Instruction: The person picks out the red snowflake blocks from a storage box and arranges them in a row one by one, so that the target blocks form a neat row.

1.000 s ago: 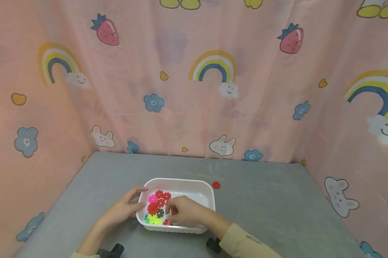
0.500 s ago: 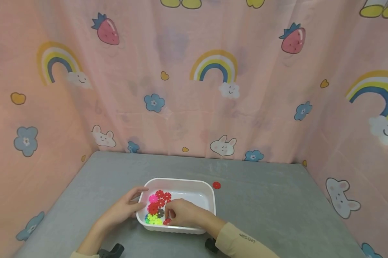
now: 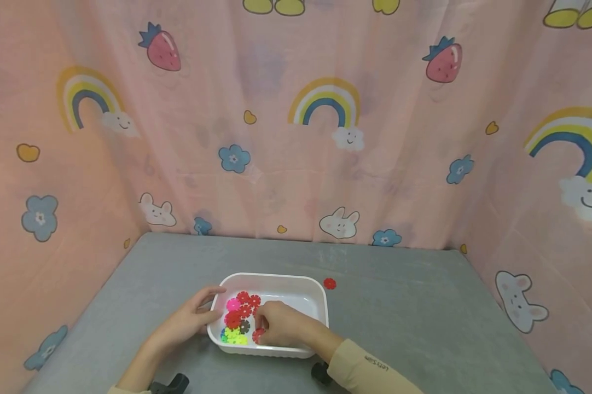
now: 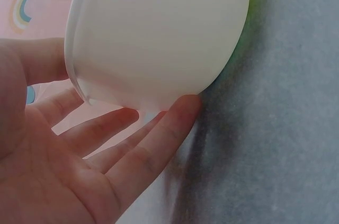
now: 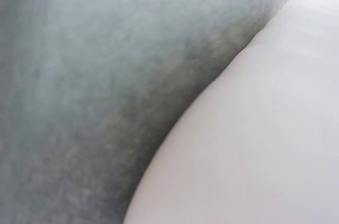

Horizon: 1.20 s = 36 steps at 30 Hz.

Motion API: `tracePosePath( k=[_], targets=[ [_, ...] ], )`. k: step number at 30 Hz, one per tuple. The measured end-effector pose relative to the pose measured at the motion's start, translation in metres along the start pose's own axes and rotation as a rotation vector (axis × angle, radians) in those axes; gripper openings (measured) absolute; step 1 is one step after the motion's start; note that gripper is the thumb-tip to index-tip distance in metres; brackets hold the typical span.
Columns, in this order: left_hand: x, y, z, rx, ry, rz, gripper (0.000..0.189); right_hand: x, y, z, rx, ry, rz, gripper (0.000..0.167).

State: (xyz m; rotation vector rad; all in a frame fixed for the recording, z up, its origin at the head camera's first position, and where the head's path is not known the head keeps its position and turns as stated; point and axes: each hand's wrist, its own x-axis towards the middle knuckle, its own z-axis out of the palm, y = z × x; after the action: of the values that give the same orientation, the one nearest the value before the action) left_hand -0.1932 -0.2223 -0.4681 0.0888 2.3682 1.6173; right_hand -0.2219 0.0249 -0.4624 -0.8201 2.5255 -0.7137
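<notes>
A white plastic tray [image 3: 296, 282] lies near the table's front and holds flower-shaped plastic discs heaped at its left end. My left hand [image 3: 187, 316] holds that end, thumb and a finger at the rim; in the left wrist view, fingers rest against the outer wall [image 4: 159, 38]. Inside the tray, my right hand [image 3: 283, 324] points its curled fingers down and pinches a red flower-shaped disc [image 3: 257, 335], partly hidden by the fingers. Beside it are red discs [image 3: 243, 297], a pink disc [image 3: 233, 304], a dark grey disc [image 3: 244, 326] and yellow discs [image 3: 235, 336].
One red disc [image 3: 330, 283] lies on the grey table [image 3: 399, 306] just off the tray's back right corner. A pink patterned curtain [image 3: 296, 186] stands round the back and both sides. The right wrist view shows only tray wall [image 5: 254, 128] and tabletop.
The red disc at my right fingertips has shifted slightly, away from the tray's front wall and a little to the right. My left hand and the tray stay put.
</notes>
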Motion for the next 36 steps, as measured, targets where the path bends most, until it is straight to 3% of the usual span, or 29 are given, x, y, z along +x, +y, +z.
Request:
tracePosePath(
  k=[15,24,36],
  targets=[
    [-0.002,0.001,-0.002,0.003,0.017,-0.027,0.053,-0.015,0.007,-0.012,0.145,0.092,0.051,0.023],
    [-0.001,0.0,-0.002,0.003,0.026,-0.038,0.053,-0.028,0.013,-0.033,0.147,0.184,-0.046,0.023],
    [0.0,0.0,0.0,0.004,0.018,-0.044,0.055,-0.053,0.024,-0.057,0.299,0.294,-0.077,0.02]
  ],
)
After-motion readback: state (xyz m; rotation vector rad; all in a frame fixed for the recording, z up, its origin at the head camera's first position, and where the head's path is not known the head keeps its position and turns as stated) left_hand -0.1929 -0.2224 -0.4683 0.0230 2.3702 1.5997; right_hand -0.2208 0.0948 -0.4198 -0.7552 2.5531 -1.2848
